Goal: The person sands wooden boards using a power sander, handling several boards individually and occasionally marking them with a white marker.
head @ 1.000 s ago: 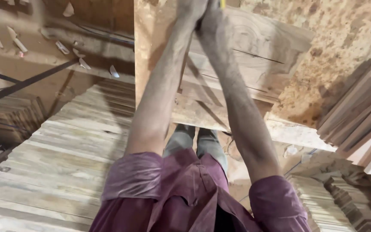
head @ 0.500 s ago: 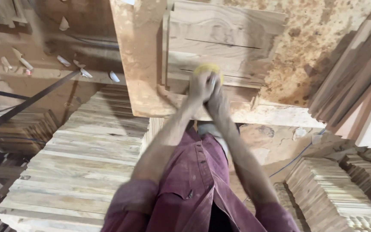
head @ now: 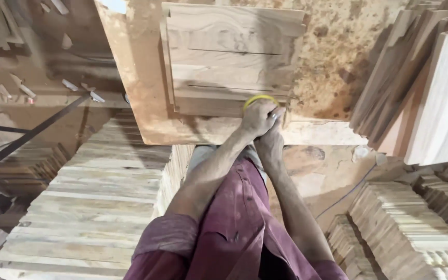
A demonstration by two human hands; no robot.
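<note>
A carved wooden panel (head: 229, 57) lies flat on a dusty workbench (head: 130, 78). At its near right corner a yellow sanding pad (head: 256, 98) rests on the wood, only its rim showing. My left hand (head: 256, 116) presses down on the pad, fingers closed over it. My right hand (head: 269, 139) sits just behind and partly under the left, clasped against it. Both forearms are coated in sawdust and reach forward from maroon sleeves.
A tall stack of pale boards (head: 94, 202) stands at my left. Leaning planks (head: 421, 88) fill the upper right. Carved strips (head: 410, 228) are piled at lower right. A dark metal bar (head: 37, 129) crosses the left side. Sawdust covers the bench top.
My hands have drawn back toward me, from the far end of the panel to its near right corner. The view has tilted, bringing the whole panel into sight.
</note>
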